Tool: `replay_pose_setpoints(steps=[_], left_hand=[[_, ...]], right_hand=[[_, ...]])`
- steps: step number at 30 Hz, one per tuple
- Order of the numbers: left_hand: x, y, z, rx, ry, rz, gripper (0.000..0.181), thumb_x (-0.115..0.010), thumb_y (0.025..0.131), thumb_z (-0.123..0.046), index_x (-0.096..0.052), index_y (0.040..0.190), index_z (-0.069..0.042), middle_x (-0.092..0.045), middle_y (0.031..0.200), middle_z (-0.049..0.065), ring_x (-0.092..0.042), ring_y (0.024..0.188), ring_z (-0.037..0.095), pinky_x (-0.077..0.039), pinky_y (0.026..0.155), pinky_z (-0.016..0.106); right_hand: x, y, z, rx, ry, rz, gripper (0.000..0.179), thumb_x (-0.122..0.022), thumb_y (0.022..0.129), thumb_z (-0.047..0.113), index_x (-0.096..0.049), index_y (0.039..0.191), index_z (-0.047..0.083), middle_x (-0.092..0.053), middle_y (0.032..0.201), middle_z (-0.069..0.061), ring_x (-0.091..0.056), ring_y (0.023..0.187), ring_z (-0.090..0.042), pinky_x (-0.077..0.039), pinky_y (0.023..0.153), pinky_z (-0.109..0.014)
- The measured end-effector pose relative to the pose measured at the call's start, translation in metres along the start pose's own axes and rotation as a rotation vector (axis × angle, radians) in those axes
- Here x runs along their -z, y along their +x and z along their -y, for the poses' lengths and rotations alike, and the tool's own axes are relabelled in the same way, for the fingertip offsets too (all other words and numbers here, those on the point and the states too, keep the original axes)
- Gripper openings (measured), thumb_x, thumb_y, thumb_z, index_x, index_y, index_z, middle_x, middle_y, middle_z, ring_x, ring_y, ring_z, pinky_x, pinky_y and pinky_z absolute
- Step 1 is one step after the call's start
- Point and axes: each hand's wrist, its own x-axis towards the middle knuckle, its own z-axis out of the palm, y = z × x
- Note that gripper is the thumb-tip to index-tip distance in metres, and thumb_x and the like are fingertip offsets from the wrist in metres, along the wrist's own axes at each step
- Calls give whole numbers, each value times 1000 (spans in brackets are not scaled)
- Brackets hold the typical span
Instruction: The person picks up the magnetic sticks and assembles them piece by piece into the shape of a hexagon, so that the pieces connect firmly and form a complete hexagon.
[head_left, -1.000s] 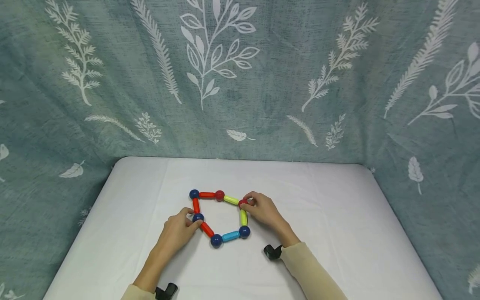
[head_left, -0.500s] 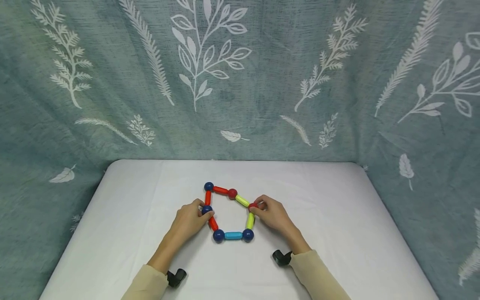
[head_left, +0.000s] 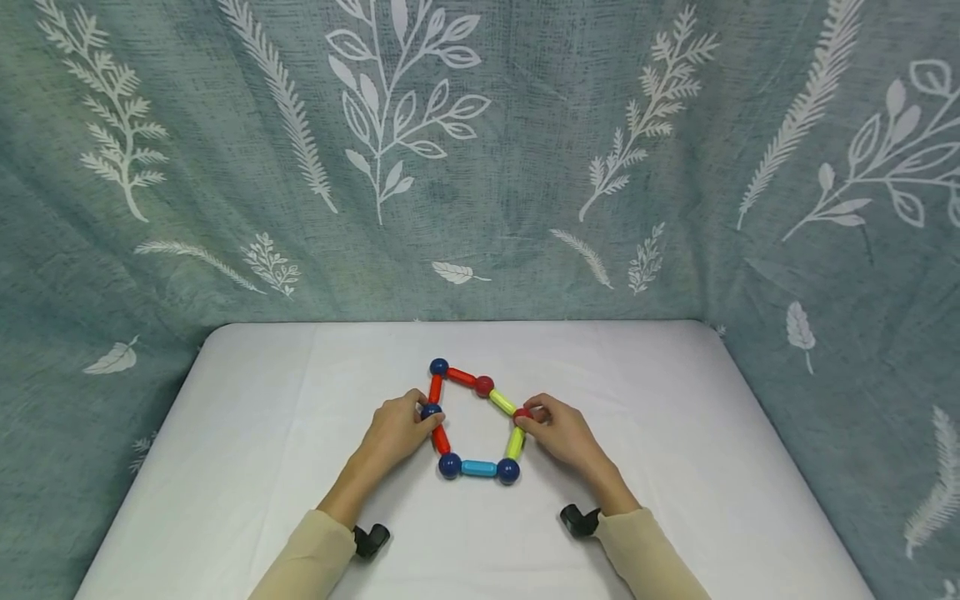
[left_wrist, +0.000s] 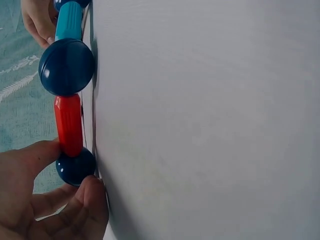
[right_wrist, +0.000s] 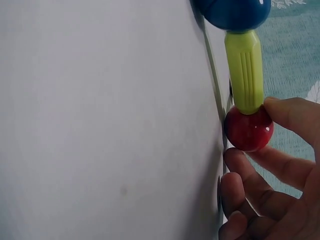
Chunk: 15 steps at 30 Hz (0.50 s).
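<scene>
A closed ring of balls and rods lies on the white table. My left hand (head_left: 397, 427) pinches the dark blue ball (left_wrist: 77, 166) on the ring's left side between thumb and fingers. Red rods (head_left: 441, 440) run from that ball to two other blue balls, one at the far corner, one nearer me. On the right side, my right hand (head_left: 562, 432) pinches a red ball (right_wrist: 249, 129), thumb where the yellow-green rod (right_wrist: 245, 72) joins it. A light blue rod (head_left: 478, 468) links the two near blue balls. Another red ball (head_left: 484, 386) sits at the far side.
The white-covered table (head_left: 225, 467) has rounded far corners. Behind it hangs a green curtain (head_left: 525, 167) with white leaf prints. A black wrist-camera mount (head_left: 371, 542) sits at each sleeve cuff, close over the tabletop.
Both hands have shifted right in the head view, carrying the ring along. The ring has turned, its near light blue rod now lying nearly level and its far red rod sloping down rightward.
</scene>
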Motion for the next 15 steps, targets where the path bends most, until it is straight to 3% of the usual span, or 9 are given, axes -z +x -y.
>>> replay_pose_setpoints(steps=[5, 15], left_hand=[[-1, 5, 2, -16, -17, 18, 36, -75, 92, -33, -65, 114, -5, -54, 66, 0, -49, 55, 15, -38, 50, 27], [7, 6, 7, -22, -45, 53, 32, -71, 94, -27, -69, 119, -8, -52, 66, 0, -44, 54, 13, -33, 49, 27]], right_hand=[[5, 0, -3, 20, -19, -20, 28, -75, 91, 30, -71, 112, 12, -66, 93, -3, -56, 77, -16, -47, 66, -32], [14, 4, -16, -21, -14, -76, 29, -74, 92, 36, -70, 107, 12, -64, 89, -3, -53, 72, -18, -44, 61, -32]])
